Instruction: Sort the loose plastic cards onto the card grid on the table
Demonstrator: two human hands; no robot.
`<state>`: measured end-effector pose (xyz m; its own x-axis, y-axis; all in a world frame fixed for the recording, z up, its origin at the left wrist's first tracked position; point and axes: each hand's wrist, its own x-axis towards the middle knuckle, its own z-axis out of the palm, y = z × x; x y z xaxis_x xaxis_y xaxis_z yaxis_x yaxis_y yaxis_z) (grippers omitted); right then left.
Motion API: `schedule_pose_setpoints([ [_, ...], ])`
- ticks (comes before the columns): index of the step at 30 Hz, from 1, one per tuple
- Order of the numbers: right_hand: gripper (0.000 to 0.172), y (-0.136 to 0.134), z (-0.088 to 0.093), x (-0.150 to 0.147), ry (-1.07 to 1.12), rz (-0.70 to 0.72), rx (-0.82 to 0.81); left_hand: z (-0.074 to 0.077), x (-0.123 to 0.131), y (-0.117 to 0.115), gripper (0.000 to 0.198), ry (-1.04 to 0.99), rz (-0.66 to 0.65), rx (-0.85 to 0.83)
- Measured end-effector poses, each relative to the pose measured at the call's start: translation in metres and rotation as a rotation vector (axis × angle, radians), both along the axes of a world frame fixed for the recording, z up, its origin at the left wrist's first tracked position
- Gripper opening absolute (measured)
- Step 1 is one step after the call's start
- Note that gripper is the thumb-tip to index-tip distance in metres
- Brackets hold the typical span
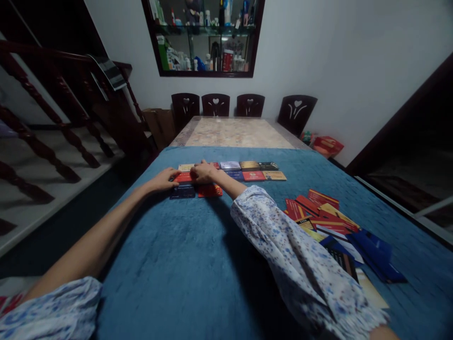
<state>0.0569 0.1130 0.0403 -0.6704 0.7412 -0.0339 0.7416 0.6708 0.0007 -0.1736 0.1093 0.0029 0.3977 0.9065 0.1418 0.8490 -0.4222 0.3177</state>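
My left hand (164, 180) is at the left end of a red card (184, 177), its thumb and fingers curled about that edge. From the right, my right hand (204, 173) has its bent fingertips on the other end of the same card and covers part of the layout. Behind the red card lies a pale yellow card (185, 167). In front are a dark blue card (182, 192) and an orange-red card (210, 190). To the right, the rows continue with a silver card (230, 165), a gold card (249, 165) and a black card (269, 166).
A loose pile of red, yellow and blue cards (318, 215) lies at the right, partly behind my right sleeve. A blue cloth (170, 264) covers the near table. Beyond it are a stone-patterned tabletop (233, 132) and several dark chairs (215, 105).
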Motion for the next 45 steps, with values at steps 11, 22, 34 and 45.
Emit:
schedule_pose_setpoints([
  [11,0.048,0.003,-0.002,0.003,0.008,0.023,0.041,0.008,0.005,-0.005,0.063,0.063,0.068,0.019],
  [22,0.035,-0.015,0.006,0.035,0.069,0.036,0.140,0.023,0.041,-0.039,0.031,-0.139,0.199,0.390],
  [34,0.023,-0.044,0.007,0.090,0.080,-0.026,0.152,0.010,0.119,-0.057,0.027,-0.116,-0.092,0.392],
  [45,0.026,-0.075,0.004,0.153,0.091,-0.118,0.200,-0.001,0.184,-0.069,0.027,-0.158,-0.310,0.383],
])
